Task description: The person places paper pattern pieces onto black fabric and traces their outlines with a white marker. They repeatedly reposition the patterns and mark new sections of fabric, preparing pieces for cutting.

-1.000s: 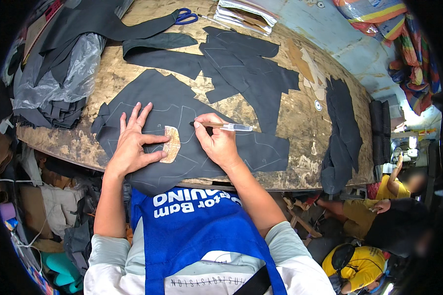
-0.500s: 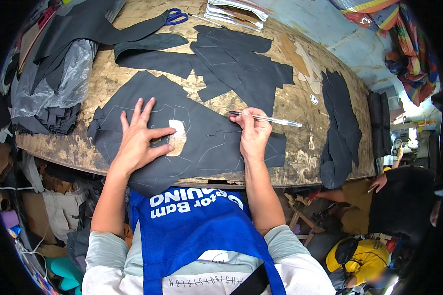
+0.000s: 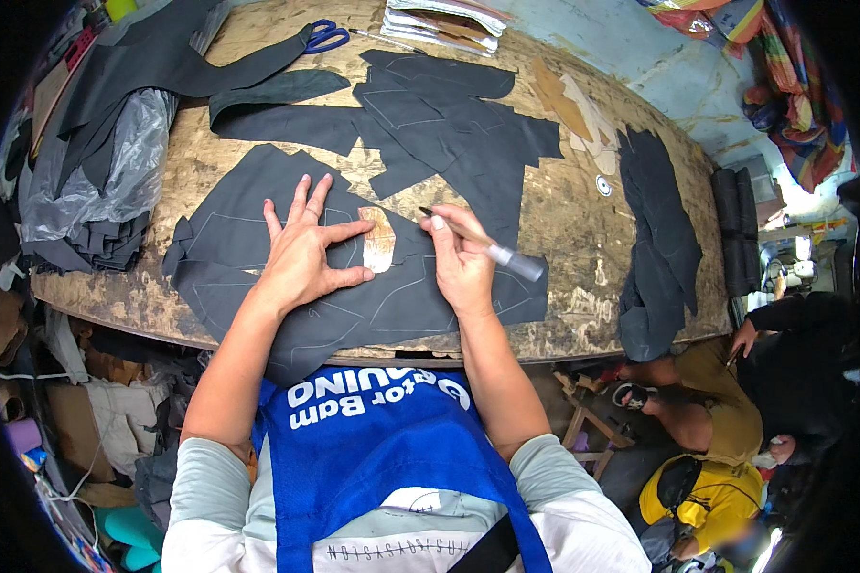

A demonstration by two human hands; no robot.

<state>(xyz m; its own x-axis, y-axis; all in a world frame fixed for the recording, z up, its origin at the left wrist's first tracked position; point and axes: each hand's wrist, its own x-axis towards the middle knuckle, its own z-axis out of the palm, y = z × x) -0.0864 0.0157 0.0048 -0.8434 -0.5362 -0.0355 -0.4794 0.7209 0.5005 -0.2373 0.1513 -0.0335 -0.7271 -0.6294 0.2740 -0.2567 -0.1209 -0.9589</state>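
A dark sheet of leather-like material (image 3: 229, 253), marked with pale outlines, lies spread over the near side of the worktable. On it rests a small tan and white template (image 3: 378, 250) with a rounded end. My left hand (image 3: 301, 244) lies spread on the sheet, the tips of its thumb and index finger pressing the template's left edge. Just right of the template, my right hand (image 3: 463, 263) is closed round a slim pen (image 3: 472, 236). The pen slants, its dark tip pointing left toward the template; its rear end is blurred.
More dark cut pieces (image 3: 440, 115) lie beyond the sheet, with blue-handled scissors (image 3: 326, 37) and stacked papers (image 3: 444, 24) farther back. Tan patterns (image 3: 575, 105) and folded dark material (image 3: 657, 244) are at the right. A plastic bag (image 3: 115, 181) occupies the left. People sit beyond the table's right end.
My left hand has shifted the template right and slightly away, and its angle has changed. My right hand has come left with the pen, closer to the template.
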